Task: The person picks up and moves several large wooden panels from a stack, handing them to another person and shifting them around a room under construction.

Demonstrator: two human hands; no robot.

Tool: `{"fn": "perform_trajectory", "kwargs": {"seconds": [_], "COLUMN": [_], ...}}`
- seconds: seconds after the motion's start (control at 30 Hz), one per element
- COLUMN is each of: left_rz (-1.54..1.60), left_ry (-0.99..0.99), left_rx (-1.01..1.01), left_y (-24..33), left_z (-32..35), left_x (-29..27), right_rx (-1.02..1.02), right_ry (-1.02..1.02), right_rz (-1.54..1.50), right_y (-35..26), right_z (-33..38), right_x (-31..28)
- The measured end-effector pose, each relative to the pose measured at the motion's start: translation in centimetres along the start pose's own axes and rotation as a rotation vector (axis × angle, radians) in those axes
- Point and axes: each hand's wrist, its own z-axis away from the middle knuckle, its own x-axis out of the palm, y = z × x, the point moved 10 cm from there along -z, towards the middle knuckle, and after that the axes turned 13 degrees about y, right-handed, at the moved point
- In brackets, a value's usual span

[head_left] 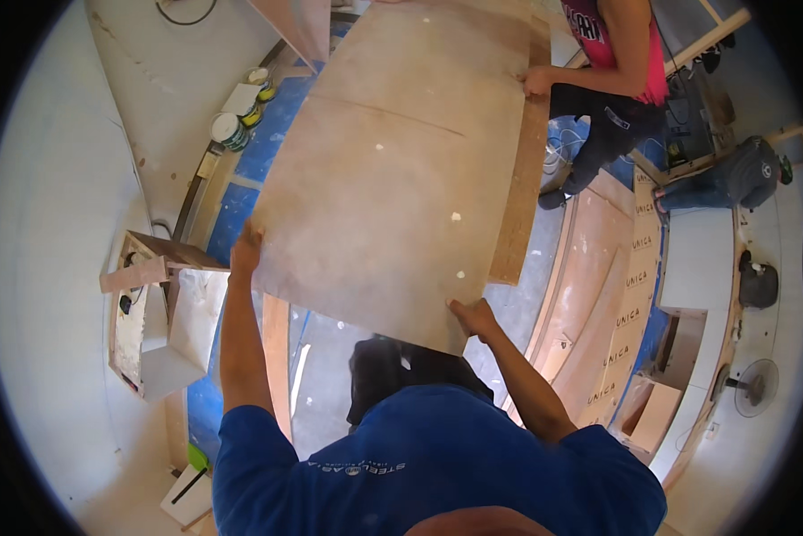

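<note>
A large pale plywood sheet [375, 205], dusty and dotted with small white spots, stretches out in front of me. My left hand [247, 247] is closed on its left edge near the close end. At the near right corner, my right hand [473, 318] grips the sheet with the thumb on top. A co-worker's hand [537, 81] rests at the far right edge. Beneath the sheet, a browner board [519, 205] sticks out along the right side. What supports the sheet from below is hidden.
Paint pails [229, 131] stand at the far left on blue floor covering. An open wooden box frame [165, 313] is at my left. Long boards [585, 277] lie to the right. Another person [732, 174] bends over farther right, near a fan [755, 388].
</note>
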Motion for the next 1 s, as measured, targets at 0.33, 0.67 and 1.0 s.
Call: {"fn": "perform_trajectory", "kwargs": {"seconds": [0.33, 0.67, 1.0], "left_rz": [0.061, 0.044, 0.094], "left_ry": [0.025, 0.065, -0.018], "left_rx": [0.077, 0.142, 0.093], "left_y": [-0.7, -2.9, -2.6], "left_z": [-1.1, -2.7, -3.5], "left_x": [0.0, -0.3, -0.3], "right_rx": [0.097, 0.085, 0.056], "right_ry": [-0.062, -0.124, -0.020], "right_rz": [0.006, -0.105, -0.171], "right_y": [-0.6, -3.3, -4.9], "right_z": [0.3, 1.7, 2.3], "right_x": [1.5, 2.8, 2.8]}}
